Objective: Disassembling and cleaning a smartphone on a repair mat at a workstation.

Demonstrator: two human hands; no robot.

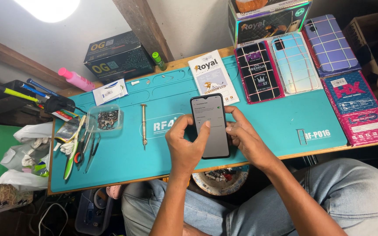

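Teal mat covers most of my surface, with tweezers and a small screwdriver off to the left and boxed screens stacked far right. My left hand grips the phone by its edge, thumb on the lit glass; my right hand cups the other side, fingers curled behind. I'd guess it's light, stiff, slick and easy to crack, so I'd hold it by the side rails. The surface edge sits right under it, with open mat to the right.

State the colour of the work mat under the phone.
Teal work mat, with white markings; head view.
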